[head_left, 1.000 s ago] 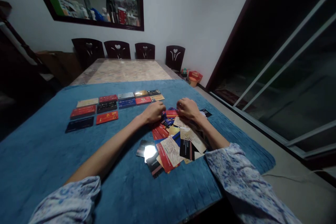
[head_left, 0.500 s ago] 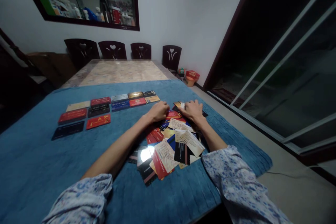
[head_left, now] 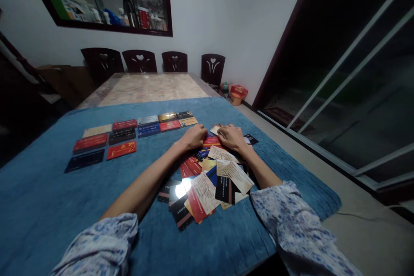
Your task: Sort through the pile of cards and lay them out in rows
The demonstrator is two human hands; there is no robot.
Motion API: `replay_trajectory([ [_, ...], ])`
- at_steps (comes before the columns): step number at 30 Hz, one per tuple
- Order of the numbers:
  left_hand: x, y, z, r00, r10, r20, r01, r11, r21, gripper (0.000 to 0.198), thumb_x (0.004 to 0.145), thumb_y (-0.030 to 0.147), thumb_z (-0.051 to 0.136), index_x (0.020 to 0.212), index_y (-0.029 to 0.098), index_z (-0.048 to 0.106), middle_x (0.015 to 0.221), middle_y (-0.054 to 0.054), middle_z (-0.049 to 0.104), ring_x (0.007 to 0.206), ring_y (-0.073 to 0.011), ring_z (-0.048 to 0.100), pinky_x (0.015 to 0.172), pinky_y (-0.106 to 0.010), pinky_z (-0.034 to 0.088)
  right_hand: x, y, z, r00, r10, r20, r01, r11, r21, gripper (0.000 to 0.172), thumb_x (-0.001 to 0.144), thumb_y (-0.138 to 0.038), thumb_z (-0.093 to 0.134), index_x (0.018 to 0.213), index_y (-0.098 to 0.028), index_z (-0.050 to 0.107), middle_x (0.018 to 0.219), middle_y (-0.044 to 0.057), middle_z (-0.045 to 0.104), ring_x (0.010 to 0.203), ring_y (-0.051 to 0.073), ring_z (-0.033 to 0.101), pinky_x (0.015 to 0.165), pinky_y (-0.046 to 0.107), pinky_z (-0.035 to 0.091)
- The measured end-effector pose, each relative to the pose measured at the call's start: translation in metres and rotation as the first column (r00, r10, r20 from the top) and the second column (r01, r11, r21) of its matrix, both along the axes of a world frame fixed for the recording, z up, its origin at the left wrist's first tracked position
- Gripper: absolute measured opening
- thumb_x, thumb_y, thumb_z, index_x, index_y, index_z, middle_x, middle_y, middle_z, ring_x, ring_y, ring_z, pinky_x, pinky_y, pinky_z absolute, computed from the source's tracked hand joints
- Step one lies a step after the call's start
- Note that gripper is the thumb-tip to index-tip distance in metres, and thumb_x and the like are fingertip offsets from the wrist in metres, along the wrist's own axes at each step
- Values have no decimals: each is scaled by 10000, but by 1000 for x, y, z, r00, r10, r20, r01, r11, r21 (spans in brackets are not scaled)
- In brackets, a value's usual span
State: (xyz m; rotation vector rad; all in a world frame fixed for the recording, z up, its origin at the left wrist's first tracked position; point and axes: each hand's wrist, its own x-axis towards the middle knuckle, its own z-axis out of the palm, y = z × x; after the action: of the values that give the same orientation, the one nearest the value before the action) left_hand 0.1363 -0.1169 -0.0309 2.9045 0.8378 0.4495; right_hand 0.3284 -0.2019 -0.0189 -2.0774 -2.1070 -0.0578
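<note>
A loose heap of bank-style cards (head_left: 202,192) lies on the blue cloth, with cream, red, black and blue ones overlapping. At its far left edge rests my left hand (head_left: 194,136), fingers curled in; anything in them is hidden. My right hand (head_left: 231,137) is bent over the far right part of the heap, its fingertips closed on a pale card (head_left: 214,130). A dark card (head_left: 250,139) lies just right of that hand. To the left, several cards are laid out in neat stacks, among them a red stack (head_left: 121,149) and a gold stack (head_left: 167,117).
The blue cloth (head_left: 155,241) covers the near part of a long table (head_left: 152,86). Dark chairs (head_left: 139,61) stand along the far end. A glass sliding door (head_left: 349,73) is at the right, and an orange bucket (head_left: 236,98) sits on the floor by the wall.
My right hand has shifted left, its fingers drawing in, and a pale card now shows at its fingertips. The dark card beside it is more exposed. My left hand has barely moved.
</note>
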Motion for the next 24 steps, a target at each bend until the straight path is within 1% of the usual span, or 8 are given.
replay_trajectory([
  [3, 0, 4, -3, 999, 7, 45, -7, 1000, 4, 295, 860, 116, 514, 1041, 171, 741, 1042, -118, 668, 1007, -240, 628, 913, -364, 532, 0, 1, -1, 992, 122, -35, -122, 993, 8, 321, 968, -237, 450, 1106, -205, 738, 1161, 118, 738, 1093, 261, 585, 909, 375, 374],
  [6, 0, 10, -6, 998, 0, 70, -1, 1000, 13, 300, 894, 139, 499, 1087, 155, 729, 1092, -132, 682, 1044, -247, 625, 960, -386, 518, 1, 4, -5, 973, 215, -78, -213, 976, 37, 351, 954, -193, 473, 1205, -206, 717, 1163, 114, 745, 1078, 238, 623, 916, 350, 399],
  [10, 1, 16, -9, 997, -43, 59, 45, 999, -25, 358, 907, 144, 498, 1215, 142, 682, 1230, -134, 692, 1127, -245, 601, 1023, -395, 486, 4, 12, -15, 928, 337, -159, -322, 940, 113, 490, 867, -82, 513, 1321, -181, 667, 1208, 113, 743, 1069, 212, 661, 934, 316, 441],
  [13, 2, 17, -11, 996, -83, 27, 84, 995, -60, 322, 930, 158, 487, 1171, 175, 699, 1250, -97, 706, 1168, -232, 579, 1061, -398, 456, 9, 15, -19, 899, 397, -184, -371, 915, 160, 536, 833, -49, 510, 1335, -166, 658, 1281, 120, 716, 1146, 209, 641, 989, 325, 442],
  [16, 3, 17, -12, 997, -81, 12, 82, 994, -68, 278, 959, 197, 475, 1067, 202, 731, 1274, -81, 706, 1204, -235, 556, 1090, -415, 427, 15, 12, -16, 936, 323, -142, -299, 940, 165, 477, 888, -138, 523, 1347, -171, 651, 1397, 140, 645, 1260, 250, 560, 1045, 403, 415],
  [20, 1, 15, -11, 997, -74, 10, 74, 994, -80, 254, 964, 241, 500, 1063, 211, 732, 1291, -79, 698, 1239, -240, 540, 1107, -425, 409, 25, 4, -8, 984, 152, -98, -144, 986, 79, 442, 933, -284, 527, 1344, -183, 655, 1432, 149, 616, 1339, 335, 440, 1061, 526, 357],
  [22, 0, 15, -10, 997, -78, 7, 79, 993, -86, 240, 959, 274, 525, 1061, 208, 732, 1293, -85, 693, 1250, -250, 535, 1103, -431, 411, 28, 2, -5, 985, 142, -95, -140, 990, 27, 424, 926, -293, 524, 1309, -191, 675, 1426, 131, 624, 1348, 343, 416, 1064, 535, 333],
  [24, 0, 14, -9, 997, -74, 15, 75, 994, -81, 226, 947, 297, 549, 1035, 204, 736, 1273, -89, 698, 1229, -254, 547, 1084, -426, 423, 29, 1, -5, 981, 168, -97, -168, 986, 7, 404, 916, -300, 528, 1272, -204, 691, 1411, 109, 638, 1345, 337, 411, 1060, 522, 326],
])
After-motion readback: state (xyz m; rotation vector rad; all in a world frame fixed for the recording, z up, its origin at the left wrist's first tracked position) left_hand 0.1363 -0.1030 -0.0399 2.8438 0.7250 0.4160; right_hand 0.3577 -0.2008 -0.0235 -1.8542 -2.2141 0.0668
